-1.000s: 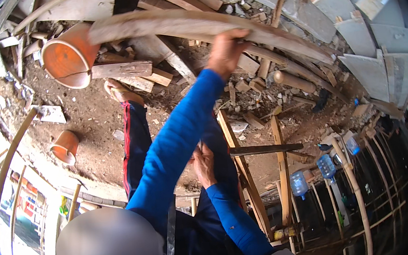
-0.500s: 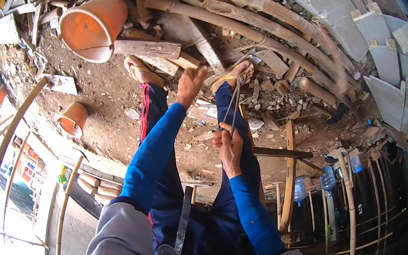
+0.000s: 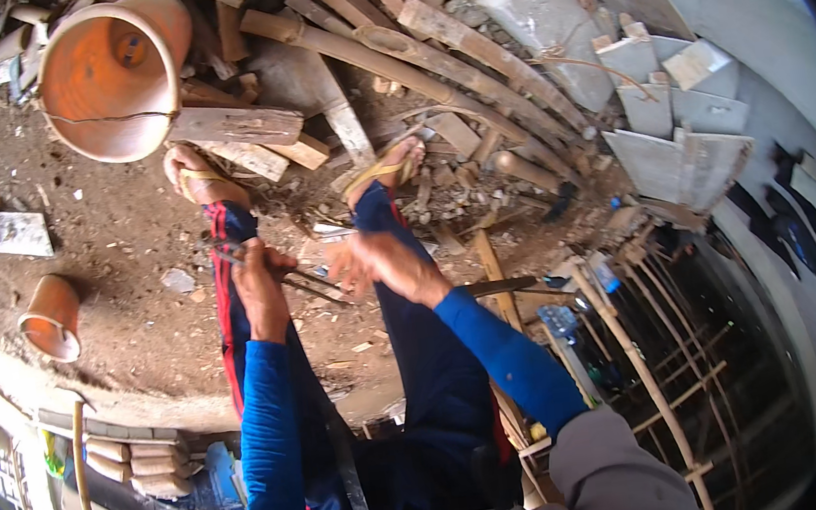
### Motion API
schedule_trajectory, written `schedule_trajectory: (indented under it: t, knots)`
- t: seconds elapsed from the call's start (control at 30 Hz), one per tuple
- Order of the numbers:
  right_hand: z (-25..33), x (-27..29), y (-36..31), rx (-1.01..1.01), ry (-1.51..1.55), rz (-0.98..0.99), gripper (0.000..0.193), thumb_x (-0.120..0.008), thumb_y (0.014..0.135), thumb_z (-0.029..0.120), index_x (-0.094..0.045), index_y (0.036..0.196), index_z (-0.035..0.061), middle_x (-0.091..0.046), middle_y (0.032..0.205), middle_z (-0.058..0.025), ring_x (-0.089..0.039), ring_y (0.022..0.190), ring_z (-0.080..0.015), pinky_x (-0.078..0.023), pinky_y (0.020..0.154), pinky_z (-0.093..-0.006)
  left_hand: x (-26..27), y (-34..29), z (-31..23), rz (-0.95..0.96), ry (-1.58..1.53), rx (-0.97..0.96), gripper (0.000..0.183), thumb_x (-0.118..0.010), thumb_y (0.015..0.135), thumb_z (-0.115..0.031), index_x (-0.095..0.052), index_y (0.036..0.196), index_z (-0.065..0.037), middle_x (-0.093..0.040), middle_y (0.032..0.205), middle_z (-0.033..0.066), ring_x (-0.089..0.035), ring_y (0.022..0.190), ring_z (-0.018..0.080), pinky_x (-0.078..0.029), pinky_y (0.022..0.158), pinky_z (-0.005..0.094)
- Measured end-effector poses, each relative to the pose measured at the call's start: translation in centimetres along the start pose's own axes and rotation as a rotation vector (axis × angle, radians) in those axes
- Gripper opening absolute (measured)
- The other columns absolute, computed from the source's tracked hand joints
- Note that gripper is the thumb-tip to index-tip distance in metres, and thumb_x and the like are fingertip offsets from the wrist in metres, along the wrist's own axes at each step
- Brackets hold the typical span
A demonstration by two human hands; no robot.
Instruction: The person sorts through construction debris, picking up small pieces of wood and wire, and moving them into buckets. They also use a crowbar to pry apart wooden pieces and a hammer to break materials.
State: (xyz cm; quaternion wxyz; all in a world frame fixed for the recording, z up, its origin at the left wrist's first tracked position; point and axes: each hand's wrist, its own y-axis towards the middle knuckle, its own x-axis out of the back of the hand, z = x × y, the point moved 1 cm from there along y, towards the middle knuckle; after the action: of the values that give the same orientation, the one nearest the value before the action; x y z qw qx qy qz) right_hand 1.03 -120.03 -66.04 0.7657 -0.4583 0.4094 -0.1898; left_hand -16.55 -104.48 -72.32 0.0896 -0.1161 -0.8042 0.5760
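My left hand (image 3: 262, 284) is closed around thin dark metal rods (image 3: 316, 291), held over my left shin. One end sticks out beyond the fist toward my left foot; the other slants toward my right hand. Whether the rods are one tool or loose pieces I cannot tell. To their right, my right hand (image 3: 387, 265) hangs in front of my right shin, its fingers apart and slightly blurred, with nothing seen in it. A narrow dark flat strip (image 3: 349, 473) lies along my lap between the thighs.
A big orange bucket (image 3: 164, 41) lies tipped at the far left, a smaller orange bucket (image 3: 54, 313) nearer. Wood blocks (image 3: 237, 123) lie by my sandalled feet. Long bamboo poles (image 3: 436, 60) and rubble spread beyond. Tile pieces (image 3: 670, 165) lean at right, above a bamboo frame (image 3: 631, 360).
The thin rods have passed from my right hand to my left. My left hand has drawn nearer my body; my right hand has opened. The view has shifted right.
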Motion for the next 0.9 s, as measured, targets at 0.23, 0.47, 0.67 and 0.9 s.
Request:
schedule_trajectory:
  t: [0.23,0.47,0.67,0.9]
  knots:
    - [-0.7,21.9,3.1,0.175,-0.77,-0.918,0.019,-0.066,0.098,0.025,-0.07,0.103,0.0073,-0.074,0.09,-0.0095,-0.07,0.078,-0.0201,-0.057,0.069,-0.0333,0.3,0.3,-2.0,-0.152,-0.023,-0.016,0.026,-0.057,0.105,-0.031,-0.056,0.094,-0.008,-0.044,0.064,-0.001,-0.05,0.052,0.013,-0.049,0.053,0.0314]
    - [11.0,28.1,10.1,0.519,-1.434,-1.033,0.046,-0.068,0.089,0.012,-0.055,0.13,-0.0045,-0.06,0.122,-0.0294,-0.059,0.114,-0.0451,-0.048,0.098,-0.0492,-5.6,1.7,-2.9,0.072,0.24,-0.041,0.036,-0.056,0.105,-0.038,-0.061,0.1,-0.003,-0.042,0.062,-0.0037,-0.042,0.051,0.0091,-0.041,0.05,0.0276]
    - [18.6,23.1,20.2,0.769,-1.503,-0.99,0.058,-0.073,0.083,0.024,-0.057,0.132,-0.0012,-0.059,0.133,-0.0238,-0.055,0.125,-0.0405,-0.044,0.106,-0.0455,-7.1,1.1,0.1,0.152,0.439,-0.005,0.034,-0.061,0.103,-0.04,-0.062,0.095,-0.007,-0.047,0.062,-0.0058,-0.043,0.051,0.0044,-0.036,0.044,0.0247]
    - [23.5,21.5,26.6,0.374,-1.39,-1.015,0.057,-0.081,0.08,0.029,-0.057,0.121,-0.0016,-0.057,0.126,-0.0278,-0.059,0.119,-0.0453,-0.051,0.099,-0.0521,-7.2,1.5,-0.5,0.15,0.379,0.044,0.031,-0.058,0.103,-0.036,-0.062,0.096,-0.006,-0.045,0.06,-0.0053,-0.044,0.05,0.0057,-0.038,0.044,0.0251]
